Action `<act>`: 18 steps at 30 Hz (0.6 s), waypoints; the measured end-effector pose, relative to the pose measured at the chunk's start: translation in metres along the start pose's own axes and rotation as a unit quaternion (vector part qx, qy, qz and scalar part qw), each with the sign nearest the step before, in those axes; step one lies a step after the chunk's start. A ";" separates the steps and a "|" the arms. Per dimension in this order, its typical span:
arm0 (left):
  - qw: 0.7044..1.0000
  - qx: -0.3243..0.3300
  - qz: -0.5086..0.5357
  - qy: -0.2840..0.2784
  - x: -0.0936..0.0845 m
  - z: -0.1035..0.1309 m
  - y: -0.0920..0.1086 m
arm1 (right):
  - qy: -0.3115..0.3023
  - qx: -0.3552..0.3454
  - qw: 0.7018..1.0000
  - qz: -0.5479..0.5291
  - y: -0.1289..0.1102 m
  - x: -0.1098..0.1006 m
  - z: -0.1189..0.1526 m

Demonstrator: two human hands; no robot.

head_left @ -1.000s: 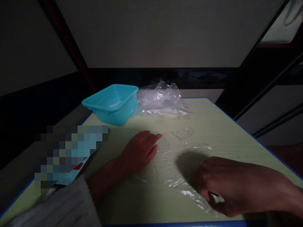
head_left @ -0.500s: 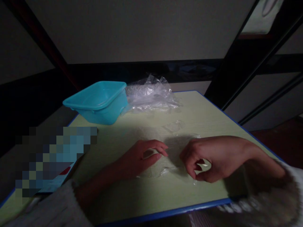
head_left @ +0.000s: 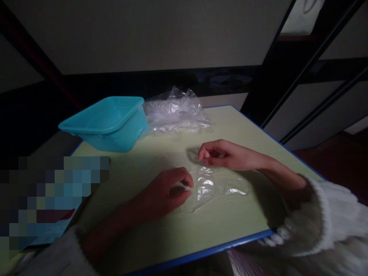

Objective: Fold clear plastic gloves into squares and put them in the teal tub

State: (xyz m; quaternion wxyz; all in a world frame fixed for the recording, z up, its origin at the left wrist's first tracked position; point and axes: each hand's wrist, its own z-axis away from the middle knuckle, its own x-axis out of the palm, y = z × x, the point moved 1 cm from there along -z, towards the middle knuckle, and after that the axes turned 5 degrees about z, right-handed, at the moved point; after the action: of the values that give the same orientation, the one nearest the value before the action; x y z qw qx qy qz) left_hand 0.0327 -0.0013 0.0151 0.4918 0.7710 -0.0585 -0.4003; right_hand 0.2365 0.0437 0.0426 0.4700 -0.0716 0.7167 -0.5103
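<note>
Left hand (head_left: 163, 191) first: thumb and forefinger bent toward each other, a slim gap between the tips, right at the left side of a thin clear plastic film (head_left: 205, 186). Over to the right hand (head_left: 230, 155), farther out across the table (head_left: 235, 122), fingers curled in with the thumb close under them, and whether they're pinching the film, I cannot tell! The film lies in the middle of the tabletop, a shiny creased strip running from just below those right fingertips toward the near side, another glint off to its right, its full outline hard to make out. Out we go: pale fuzzy sleeves (head_left: 342, 214) on both arms. At the far left stands a turquoise basin (head_left: 120, 134), upright, and right up beside it, a crumpled heap of clear plastic (head_left: 178, 115) by the far edge. Near left, a pixelated flat object (head_left: 83, 180), details blotted out, a touch of red showing. Blue trim (head_left: 212, 248) lines the table, and beyond the far side rises a grey panel (head_left: 161, 34).
</note>
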 end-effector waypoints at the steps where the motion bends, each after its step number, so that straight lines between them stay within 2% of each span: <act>1: 1.000 0.021 -0.006 0.000 0.000 0.000 0.000 | 0.015 0.002 1.000 -0.001 0.001 0.000 0.000; 3: 0.998 0.054 -0.024 -0.008 0.001 0.000 0.001 | 0.024 0.010 1.000 -0.003 0.003 0.000 0.000; 6: 0.994 0.082 -0.062 -0.038 0.003 0.002 0.004 | 0.004 0.022 0.999 0.024 0.002 0.001 0.001; 11: 0.974 0.124 -0.141 -0.125 0.006 0.004 0.006 | -0.012 0.025 0.997 0.069 0.000 0.002 0.000; 15: 0.948 0.136 -0.214 -0.194 0.007 0.005 0.004 | -0.011 0.024 0.997 0.079 0.001 0.002 -0.001; 18: 0.939 0.141 -0.227 -0.215 0.006 0.007 0.004 | -0.015 0.022 0.996 0.080 0.001 0.000 0.000</act>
State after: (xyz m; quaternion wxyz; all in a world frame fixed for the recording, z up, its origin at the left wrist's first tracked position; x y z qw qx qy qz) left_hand 0.0340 -0.0113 0.0135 0.2504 0.7207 -0.0423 -0.6451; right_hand 0.2365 0.0439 0.0418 0.5213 -0.0109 0.7017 -0.4856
